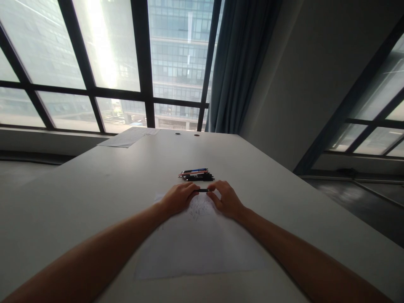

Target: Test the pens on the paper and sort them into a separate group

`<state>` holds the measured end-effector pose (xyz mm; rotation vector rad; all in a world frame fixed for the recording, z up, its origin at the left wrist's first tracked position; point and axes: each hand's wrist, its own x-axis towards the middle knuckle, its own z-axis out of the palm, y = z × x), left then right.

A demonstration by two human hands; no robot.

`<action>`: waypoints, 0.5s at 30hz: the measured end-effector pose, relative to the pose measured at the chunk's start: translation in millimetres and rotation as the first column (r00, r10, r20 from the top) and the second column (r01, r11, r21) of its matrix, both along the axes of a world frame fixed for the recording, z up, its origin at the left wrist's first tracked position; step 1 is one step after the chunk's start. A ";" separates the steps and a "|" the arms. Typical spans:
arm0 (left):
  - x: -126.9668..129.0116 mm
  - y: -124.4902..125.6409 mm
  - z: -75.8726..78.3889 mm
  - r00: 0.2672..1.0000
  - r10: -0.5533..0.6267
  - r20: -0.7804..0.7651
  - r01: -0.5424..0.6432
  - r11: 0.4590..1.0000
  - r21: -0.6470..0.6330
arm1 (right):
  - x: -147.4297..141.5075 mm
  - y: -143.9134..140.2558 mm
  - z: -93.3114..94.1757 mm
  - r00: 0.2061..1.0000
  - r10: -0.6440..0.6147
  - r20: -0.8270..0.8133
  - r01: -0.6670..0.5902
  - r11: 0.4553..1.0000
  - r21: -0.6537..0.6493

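Between my two hands a dark pen [203, 190] lies level, one end in each hand. My left hand [180, 197] pinches its left end, and my right hand [224, 198] pinches the right end between thumb and fingers. Just beyond them, a small pile of pens [197, 175] rests on the table, mostly black, with a blue one and a reddish one at the far side. Under the hands and forearms is a white sheet of paper [198, 244] with dark scribbles near its top. The pen's ends are hidden by my fingers.
The white table [151, 162] stretches away to the windows. More papers [126, 137] lie at its far left edge, and two round discs [187, 134] sit at the far end. A blue curtain [233, 71] hangs behind the far right corner.
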<state>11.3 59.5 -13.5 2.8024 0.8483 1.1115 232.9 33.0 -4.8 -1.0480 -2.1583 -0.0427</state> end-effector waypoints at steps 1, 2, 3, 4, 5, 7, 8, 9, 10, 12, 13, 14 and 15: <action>-0.1 0.0 0.1 1.000 -0.005 -0.006 0.005 1.000 0.001 | -0.2 -0.2 0.3 1.000 -0.002 0.000 0.002 1.000 -0.001; -0.1 0.0 0.1 1.000 -0.008 -0.010 0.008 1.000 0.002 | -0.3 -0.4 0.5 1.000 -0.003 0.000 0.003 1.000 -0.003; -0.2 0.0 0.1 1.000 -0.009 -0.012 0.010 1.000 0.002 | -0.5 -0.6 0.7 1.000 -0.004 0.002 0.004 1.000 -0.006; -0.2 0.0 0.2 1.000 -0.011 -0.013 0.011 1.000 0.003 | -0.6 -0.7 0.9 1.000 -0.005 0.008 0.005 1.000 -0.007; -0.3 0.0 0.2 1.000 -0.013 -0.012 0.013 1.000 0.003 | -0.7 -0.7 1.1 1.000 -0.006 0.017 0.006 1.000 -0.006; -0.3 0.0 0.4 1.000 -0.017 -0.016 0.017 1.000 0.004 | -0.9 -0.9 1.5 1.000 -0.011 0.025 0.011 1.000 0.004; -0.3 0.0 0.5 1.000 -0.018 -0.020 0.018 1.000 0.005 | -0.9 -1.0 1.7 1.000 -0.012 0.025 0.012 1.000 0.011; -0.3 0.0 0.6 0.999 -0.019 -0.026 0.019 1.000 0.005 | -1.0 -1.1 1.9 1.000 -0.013 0.025 0.013 1.000 0.016; -0.3 0.0 0.6 0.999 -0.019 -0.032 0.019 1.000 0.007 | -1.0 -1.1 2.1 1.000 -0.013 0.027 0.013 1.000 0.017; -0.3 0.0 0.4 0.999 -0.018 -0.038 0.019 1.000 0.011 | -1.1 -1.2 2.4 0.999 -0.014 0.033 0.013 1.000 0.013; -0.4 0.1 0.3 0.999 -0.017 -0.038 0.018 1.000 0.012 | -1.2 -1.3 2.5 0.999 -0.013 0.034 0.013 1.000 0.011; -0.4 0.2 0.1 0.999 -0.018 -0.038 0.018 1.000 0.012 | -1.3 -1.3 2.7 0.999 -0.013 0.034 0.012 1.000 0.010; -0.5 0.2 0.0 0.999 -0.019 -0.040 0.019 1.000 0.012 | -1.4 -1.4 2.8 0.999 -0.011 0.037 0.010 1.000 0.010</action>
